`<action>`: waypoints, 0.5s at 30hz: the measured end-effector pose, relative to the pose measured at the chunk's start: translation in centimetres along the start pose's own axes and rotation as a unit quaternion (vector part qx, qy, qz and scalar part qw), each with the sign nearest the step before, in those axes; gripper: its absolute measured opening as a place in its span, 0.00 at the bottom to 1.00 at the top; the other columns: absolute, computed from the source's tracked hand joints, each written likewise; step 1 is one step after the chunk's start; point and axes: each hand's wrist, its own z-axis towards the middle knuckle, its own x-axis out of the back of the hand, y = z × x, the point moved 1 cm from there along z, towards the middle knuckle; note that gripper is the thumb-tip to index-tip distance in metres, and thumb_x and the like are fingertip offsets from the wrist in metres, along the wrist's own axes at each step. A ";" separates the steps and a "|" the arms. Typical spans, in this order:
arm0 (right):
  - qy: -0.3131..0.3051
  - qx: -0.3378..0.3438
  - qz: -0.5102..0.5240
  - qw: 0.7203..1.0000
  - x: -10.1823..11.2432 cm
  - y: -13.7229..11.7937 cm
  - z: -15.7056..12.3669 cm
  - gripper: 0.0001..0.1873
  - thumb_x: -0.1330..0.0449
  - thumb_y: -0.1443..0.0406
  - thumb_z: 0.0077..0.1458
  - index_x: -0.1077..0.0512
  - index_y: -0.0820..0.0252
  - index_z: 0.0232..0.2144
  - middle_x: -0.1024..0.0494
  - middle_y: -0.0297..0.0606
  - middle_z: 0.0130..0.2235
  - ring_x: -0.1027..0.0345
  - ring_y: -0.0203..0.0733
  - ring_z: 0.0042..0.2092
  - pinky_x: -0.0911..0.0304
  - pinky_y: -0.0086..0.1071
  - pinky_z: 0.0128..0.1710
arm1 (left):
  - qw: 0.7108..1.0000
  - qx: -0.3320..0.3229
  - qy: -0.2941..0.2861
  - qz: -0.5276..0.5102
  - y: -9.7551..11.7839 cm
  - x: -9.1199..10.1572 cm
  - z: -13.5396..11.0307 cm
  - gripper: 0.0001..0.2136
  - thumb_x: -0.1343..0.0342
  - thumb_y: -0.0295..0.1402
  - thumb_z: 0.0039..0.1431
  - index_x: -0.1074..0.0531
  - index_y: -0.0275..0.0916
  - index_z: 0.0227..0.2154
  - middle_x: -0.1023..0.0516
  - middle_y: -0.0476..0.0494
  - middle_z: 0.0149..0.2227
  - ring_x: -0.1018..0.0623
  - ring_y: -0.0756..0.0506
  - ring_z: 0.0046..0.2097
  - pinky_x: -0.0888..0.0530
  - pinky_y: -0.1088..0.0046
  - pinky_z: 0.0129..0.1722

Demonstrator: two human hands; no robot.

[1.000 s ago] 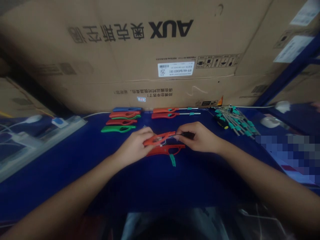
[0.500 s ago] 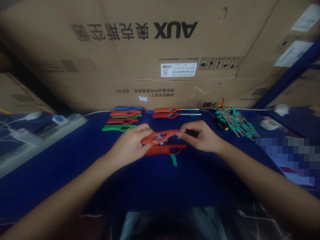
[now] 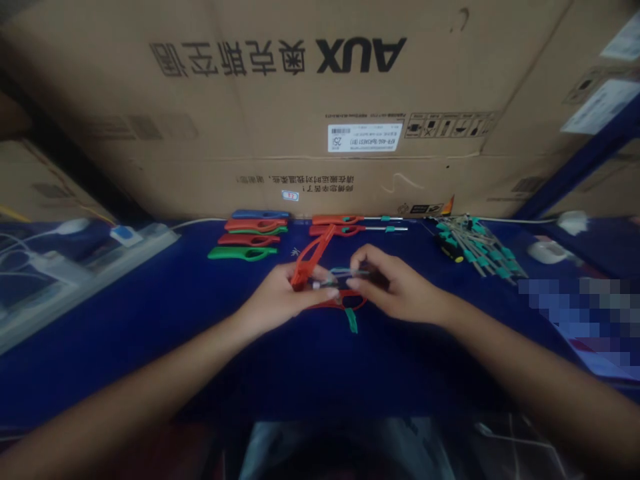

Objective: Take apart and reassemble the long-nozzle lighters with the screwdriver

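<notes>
My left hand is closed around the grip of a red lighter shell half, which stands tilted up and away from me. Near that thumb are small inner parts with thin wires, blurred and partly covered by the fingers. My right hand pinches the right end of these thin parts; their exact kind is hard to make out. Beneath both hands another red shell half lies on the table, partly hidden. A green plastic piece sticks out from its near side.
Blue, red and green lighter shells lie in a stack at the back left. Two lighters with metal rods rest beside them. Farther right are a pile of rods with green parts and a screwdriver. A large cardboard box stands behind.
The red shell half in my left hand has swung from nearly level to tilted upward. Inner parts now show outside it, between my hands. The view has shifted slightly.
</notes>
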 end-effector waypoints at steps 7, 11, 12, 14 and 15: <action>-0.070 -0.024 -0.067 0.995 -1.6 -1.0 -0.2 0.19 0.43 0.67 0.59 0.37 0.58 0.52 0.24 0.38 0.40 0.31 0.36 0.34 0.39 0.29 0.32 | 0.991 0.049 -0.048 -0.118 -0.8 -1.6 0.1 0.19 0.30 0.39 0.46 0.22 0.36 0.41 0.23 0.49 0.31 0.35 0.56 0.20 0.38 0.79 0.18; -0.106 -0.036 -0.092 0.989 -0.5 -0.8 -0.1 0.23 0.46 0.73 0.56 0.36 0.59 0.54 0.25 0.31 0.30 0.35 0.34 0.26 0.43 0.28 0.28 | 0.999 -0.027 -0.037 -0.011 -1.3 -0.7 0.5 0.16 0.33 0.37 0.52 0.23 0.37 0.43 0.21 0.47 0.33 0.31 0.55 0.22 0.33 0.77 0.22; -0.122 -0.037 -0.099 0.987 -0.2 -0.7 -0.1 0.22 0.46 0.73 0.55 0.35 0.60 0.53 0.27 0.29 0.28 0.37 0.33 0.25 0.44 0.27 0.27 | 0.997 -0.065 -0.028 0.040 -1.4 -0.4 0.6 0.14 0.34 0.36 0.52 0.23 0.37 0.41 0.21 0.46 0.35 0.27 0.52 0.26 0.30 0.75 0.26; -0.173 -0.035 -0.099 0.979 0.2 -0.4 -0.1 0.19 0.46 0.74 0.53 0.31 0.59 0.48 0.29 0.27 0.25 0.40 0.31 0.23 0.47 0.26 0.26 | 0.978 -0.149 -0.017 0.148 -1.7 0.0 0.9 0.11 0.34 0.34 0.52 0.22 0.37 0.38 0.21 0.45 0.38 0.23 0.47 0.36 0.27 0.71 0.37; -0.202 -0.031 -0.093 0.974 0.4 -0.2 -0.2 0.18 0.46 0.74 0.52 0.30 0.59 0.46 0.31 0.26 0.25 0.41 0.30 0.23 0.47 0.26 0.25 | 0.964 -0.180 -0.019 0.194 -1.9 0.2 1.0 0.10 0.33 0.35 0.53 0.23 0.38 0.37 0.21 0.45 0.38 0.22 0.46 0.39 0.27 0.69 0.40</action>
